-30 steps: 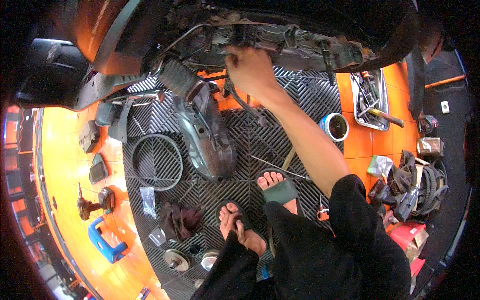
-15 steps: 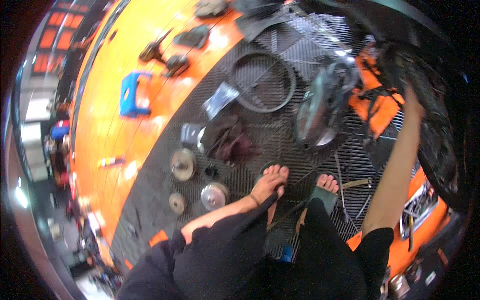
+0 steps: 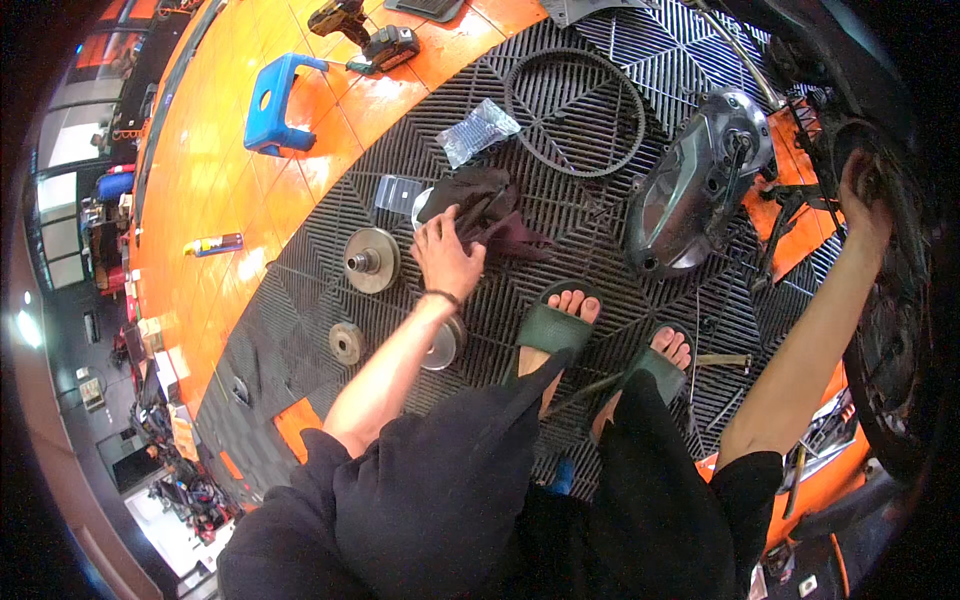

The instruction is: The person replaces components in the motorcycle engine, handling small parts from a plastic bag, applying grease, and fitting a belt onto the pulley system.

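Note:
My left hand (image 3: 448, 250) is open, its spread fingers reaching onto a dark crumpled cloth (image 3: 480, 200), beside a clear small package (image 3: 395, 195) and metal pulley discs (image 3: 370, 260). My right hand (image 3: 862, 200) is raised to the underside of the dark vehicle (image 3: 890, 300) at the right, fingers curled on a part I cannot make out. An oblong dark engine cover (image 3: 680, 200) lies on the black grid mat (image 3: 620, 290) left of it. Above the cloth are a bubble-wrap bag (image 3: 477, 131) and a belt loop (image 3: 575, 110).
The mat borders orange tiles (image 3: 215, 310), where a blue stool (image 3: 280, 105), a cordless drill (image 3: 360, 40) and a yellow-and-blue tube (image 3: 213, 245) lie. A tray of tools (image 3: 825, 450) sits at lower right. My sandalled feet (image 3: 555, 325) stand on the mat below the cloth.
The view has swung left and down from the vehicle's underside. My left hand has moved from by my foot up to the dark cloth. My right hand remains at the vehicle.

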Tool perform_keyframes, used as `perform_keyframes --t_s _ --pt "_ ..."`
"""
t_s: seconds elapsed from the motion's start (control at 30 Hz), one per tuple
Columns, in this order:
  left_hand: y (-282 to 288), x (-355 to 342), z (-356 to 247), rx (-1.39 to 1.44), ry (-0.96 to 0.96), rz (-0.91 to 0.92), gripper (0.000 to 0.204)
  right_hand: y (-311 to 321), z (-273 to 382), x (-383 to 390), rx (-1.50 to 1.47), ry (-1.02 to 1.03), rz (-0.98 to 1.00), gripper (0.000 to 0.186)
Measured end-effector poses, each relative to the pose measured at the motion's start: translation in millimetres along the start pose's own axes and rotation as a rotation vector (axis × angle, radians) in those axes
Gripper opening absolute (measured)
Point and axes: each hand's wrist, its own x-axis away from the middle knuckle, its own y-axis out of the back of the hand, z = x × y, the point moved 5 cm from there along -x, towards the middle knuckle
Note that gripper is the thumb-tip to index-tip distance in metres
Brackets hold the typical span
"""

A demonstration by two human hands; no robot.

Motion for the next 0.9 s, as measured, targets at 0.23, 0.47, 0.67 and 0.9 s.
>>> perform_keyframes --t_s 0.23,0.47,0.67,0.9 --pt "2 -15 35 -0.208 -0.203 0.168 0.027 38 -76 155 0.355 0.096 -0.1 0.051" --pt "32 -4 -46 1.092 0.146 0.286 0.033 53 -261 356 1.277 -0.541 0.61 0.037" --pt "11 40 -96 0.844 -0.003 0.339 0.029 99 -287 379 0.96 -0.967 0.456 0.025" --pt "4 57 -109 0.963 0.192 0.425 0.032 112 -267 359 1.276 -0.582 0.674 0.024"
